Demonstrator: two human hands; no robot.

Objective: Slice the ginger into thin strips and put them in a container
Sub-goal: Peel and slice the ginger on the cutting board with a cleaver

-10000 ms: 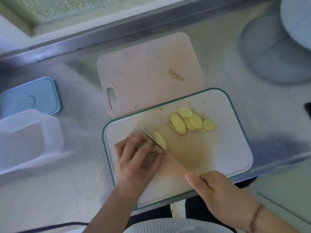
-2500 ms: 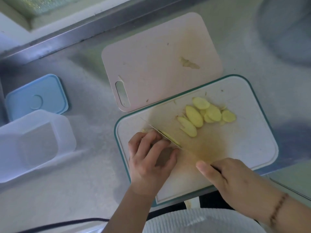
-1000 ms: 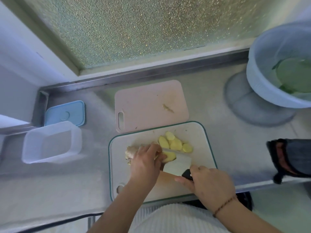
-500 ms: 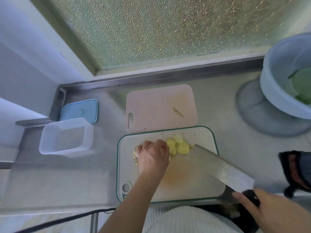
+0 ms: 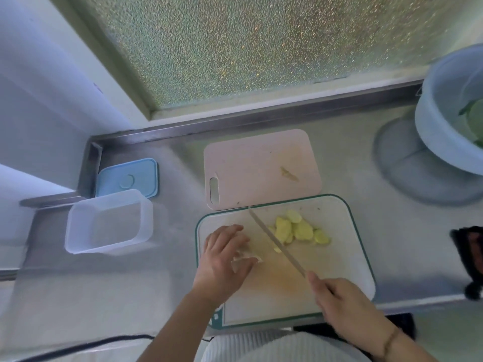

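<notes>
Back over the board comes the knife (image 5: 277, 245), right hand (image 5: 339, 303) gripping it; left hand (image 5: 222, 257) fingers curl on the ginger piece (image 5: 251, 257) — tuck fingertips, cut thin

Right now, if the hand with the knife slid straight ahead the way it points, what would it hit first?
Probably the pile of ginger slices just right of the knife blade, then the pink cutting board beyond. The right hand points up-left; height is unclear.

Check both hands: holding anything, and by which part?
Right hand grips the knife by its handle, hidden in the fist. Left hand holds the ginger piece from above, fingers curled over it.
</notes>
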